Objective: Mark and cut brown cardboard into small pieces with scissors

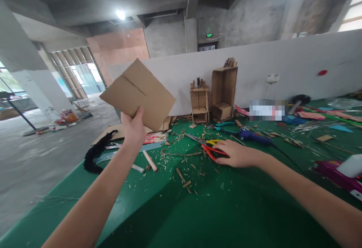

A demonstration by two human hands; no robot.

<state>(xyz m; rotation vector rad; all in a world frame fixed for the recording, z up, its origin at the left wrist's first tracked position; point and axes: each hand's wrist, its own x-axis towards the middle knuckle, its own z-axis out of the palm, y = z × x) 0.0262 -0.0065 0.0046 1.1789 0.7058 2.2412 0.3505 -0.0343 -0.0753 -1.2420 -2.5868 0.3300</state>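
My left hand is closed on the lower edge of a flat piece of brown cardboard and holds it up above the table. A dark slit or crease line runs across part of the cardboard. On the right, my right hand is closed around the handles of scissors with red and yellow grips. Their blades point to the far left, low over the green table, among cardboard scraps. Some of the right fingertips are hidden behind the hand.
Two cardboard box structures stand at the back by a white partition. A blue corded tool and teal-handled pliers lie behind my right hand. White sticks and a black fuzzy strip lie left; a purple device sits right.
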